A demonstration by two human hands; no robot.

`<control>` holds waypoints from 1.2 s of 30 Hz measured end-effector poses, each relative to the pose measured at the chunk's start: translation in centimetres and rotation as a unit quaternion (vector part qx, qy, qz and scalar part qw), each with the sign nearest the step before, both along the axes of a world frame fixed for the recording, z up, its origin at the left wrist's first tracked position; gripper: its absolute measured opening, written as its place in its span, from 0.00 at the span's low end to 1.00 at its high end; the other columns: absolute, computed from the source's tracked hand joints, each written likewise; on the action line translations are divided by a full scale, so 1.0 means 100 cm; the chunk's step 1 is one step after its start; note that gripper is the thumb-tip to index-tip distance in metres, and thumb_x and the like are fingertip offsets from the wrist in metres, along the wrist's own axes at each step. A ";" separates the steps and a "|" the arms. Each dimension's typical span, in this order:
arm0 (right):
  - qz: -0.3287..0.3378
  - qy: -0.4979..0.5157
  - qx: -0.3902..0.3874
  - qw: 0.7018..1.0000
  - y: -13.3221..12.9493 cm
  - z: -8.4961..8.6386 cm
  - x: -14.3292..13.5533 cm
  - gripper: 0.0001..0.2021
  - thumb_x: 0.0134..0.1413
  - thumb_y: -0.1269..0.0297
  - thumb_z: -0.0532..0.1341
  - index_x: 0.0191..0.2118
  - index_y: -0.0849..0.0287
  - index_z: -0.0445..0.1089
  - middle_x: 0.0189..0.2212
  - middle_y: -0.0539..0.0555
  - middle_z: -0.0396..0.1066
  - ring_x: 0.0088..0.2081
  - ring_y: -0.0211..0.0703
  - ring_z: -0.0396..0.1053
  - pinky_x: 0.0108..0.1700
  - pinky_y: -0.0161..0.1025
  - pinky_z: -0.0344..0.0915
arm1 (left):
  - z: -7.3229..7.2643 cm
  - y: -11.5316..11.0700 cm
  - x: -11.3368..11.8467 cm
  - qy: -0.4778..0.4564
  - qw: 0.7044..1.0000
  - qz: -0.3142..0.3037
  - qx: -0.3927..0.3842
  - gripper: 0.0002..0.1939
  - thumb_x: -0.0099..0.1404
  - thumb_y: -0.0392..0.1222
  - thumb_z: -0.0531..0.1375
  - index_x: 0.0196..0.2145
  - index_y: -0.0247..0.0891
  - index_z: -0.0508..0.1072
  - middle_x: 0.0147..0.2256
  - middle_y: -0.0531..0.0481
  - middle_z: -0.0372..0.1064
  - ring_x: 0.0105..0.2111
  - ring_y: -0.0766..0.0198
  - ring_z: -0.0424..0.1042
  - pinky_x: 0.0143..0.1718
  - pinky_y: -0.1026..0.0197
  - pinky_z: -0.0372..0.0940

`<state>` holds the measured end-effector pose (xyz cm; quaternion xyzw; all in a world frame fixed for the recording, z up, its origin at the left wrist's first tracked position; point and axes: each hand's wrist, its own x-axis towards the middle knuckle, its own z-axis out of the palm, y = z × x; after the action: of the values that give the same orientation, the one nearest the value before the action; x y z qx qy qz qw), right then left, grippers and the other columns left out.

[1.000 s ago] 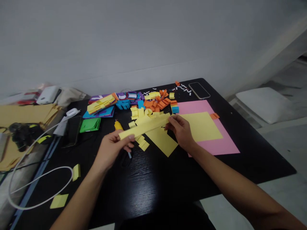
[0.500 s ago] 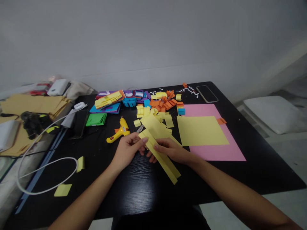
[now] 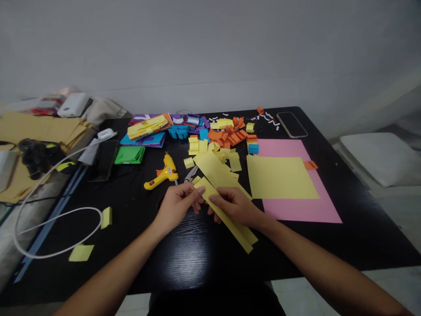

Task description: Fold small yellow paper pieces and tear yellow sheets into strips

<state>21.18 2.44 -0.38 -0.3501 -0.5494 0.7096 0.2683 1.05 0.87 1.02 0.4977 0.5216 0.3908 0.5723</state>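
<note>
Between both hands is a folded yellow paper strip (image 3: 234, 226), slanting down to the right, its two layers apart at the lower end. My left hand (image 3: 179, 202) pinches its upper end between thumb and fingers. My right hand (image 3: 235, 204) grips it a little lower, thumb on top and fingers underneath. Just beyond the hands lie a larger piece of yellow paper (image 3: 213, 169) and a pair of scissors (image 3: 190, 174), partly covered. Left of the scissors, a yellow glue gun (image 3: 163, 172) rests on its side.
A yellow sheet (image 3: 281, 177) lies on a pink sheet (image 3: 302, 211) at the right. Orange folded pieces (image 3: 226, 137) and yellow ones (image 3: 197, 145) are heaped behind. Green paper (image 3: 130, 155), a phone (image 3: 292, 124) and a looped white cable (image 3: 59, 256) also lie on the black table (image 3: 131, 219).
The view has shifted slightly. Both hands still hold the yellow strip, and the right thumb has slid a little along it; the layers at its lower end remain apart.
</note>
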 end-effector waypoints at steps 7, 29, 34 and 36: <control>-0.008 -0.009 0.011 1.000 0.001 -0.003 0.001 0.20 0.63 0.47 0.64 0.32 0.62 0.74 0.27 0.52 0.77 0.22 0.34 0.73 0.26 0.31 0.70 | 0.000 0.001 -0.001 0.006 1.000 -0.009 0.007 0.19 0.64 0.54 0.66 0.26 0.35 0.76 0.22 0.50 0.73 0.20 0.66 0.72 0.25 0.64 0.69; 0.020 0.033 -0.073 0.997 0.002 -0.001 0.000 0.20 0.59 0.47 0.67 0.33 0.63 0.74 0.25 0.51 0.77 0.23 0.37 0.75 0.27 0.33 0.73 | 0.001 0.000 -0.002 0.044 0.998 -0.026 0.038 0.19 0.66 0.53 0.64 0.26 0.37 0.72 0.21 0.54 0.70 0.19 0.69 0.68 0.23 0.67 0.64; 0.028 0.045 -0.092 0.994 0.002 -0.003 0.002 0.19 0.61 0.48 0.67 0.33 0.63 0.74 0.25 0.52 0.78 0.23 0.36 0.75 0.27 0.33 0.73 | 0.001 0.000 -0.003 0.046 0.998 -0.032 0.040 0.19 0.67 0.52 0.64 0.25 0.36 0.72 0.21 0.53 0.70 0.19 0.69 0.68 0.24 0.66 0.64; 0.029 0.055 -0.099 0.993 0.003 -0.005 0.002 0.19 0.61 0.49 0.67 0.33 0.63 0.74 0.26 0.52 0.78 0.23 0.36 0.76 0.27 0.33 0.73 | 0.001 0.001 -0.004 0.041 0.998 -0.036 0.038 0.19 0.67 0.52 0.64 0.25 0.36 0.72 0.21 0.53 0.70 0.19 0.69 0.69 0.24 0.66 0.64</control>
<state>21.43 2.73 -0.85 -0.3194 -0.4706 0.7861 0.2419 0.69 0.94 1.17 0.5532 0.5110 0.3690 0.5447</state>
